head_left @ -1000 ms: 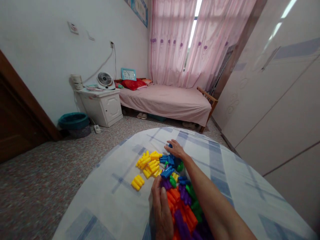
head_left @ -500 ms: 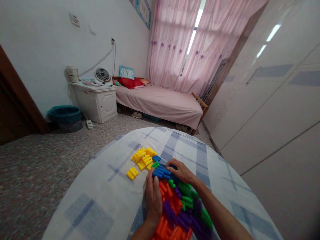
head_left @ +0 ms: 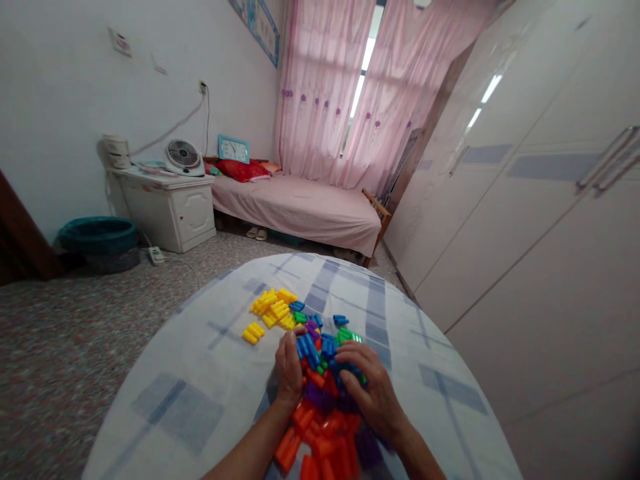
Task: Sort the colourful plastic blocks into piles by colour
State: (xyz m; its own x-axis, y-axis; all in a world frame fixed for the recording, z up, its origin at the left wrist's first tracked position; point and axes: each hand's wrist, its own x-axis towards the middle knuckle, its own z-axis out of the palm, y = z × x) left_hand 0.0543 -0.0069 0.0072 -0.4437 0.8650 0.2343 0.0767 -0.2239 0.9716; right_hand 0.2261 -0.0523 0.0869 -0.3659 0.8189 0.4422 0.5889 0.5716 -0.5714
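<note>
A heap of colourful plastic pieces, shaped like short joined tubes, lies on the table between my hands. My left hand [head_left: 290, 368] is cupped upright against the heap's left side, fingers stretched beside the blue pieces [head_left: 307, 350]. Over the right side arches my right hand [head_left: 371, 385], its fingers apart and touching blue and green pieces; what is under the palm is hidden. Orange-red pieces [head_left: 330, 443] spread nearest to me, with purple pieces [head_left: 319, 396] among them. Green pieces [head_left: 349, 335] and a separate blue piece [head_left: 341, 320] lie beyond my right hand.
Yellow pieces [head_left: 273, 308] form a group at the far left of the heap, with one yellow piece [head_left: 253, 333] apart. A checked cloth [head_left: 200, 373] covers the rounded table. Beyond stand a bed [head_left: 300, 200], a white cabinet [head_left: 193, 213], a bin [head_left: 100, 240] and a wardrobe [head_left: 475, 253].
My right hand has drawn back toward me, and my left hand has shifted slightly. Blue, green and purple pieces now lie farther forward near the yellow group. The view has turned to the right.
</note>
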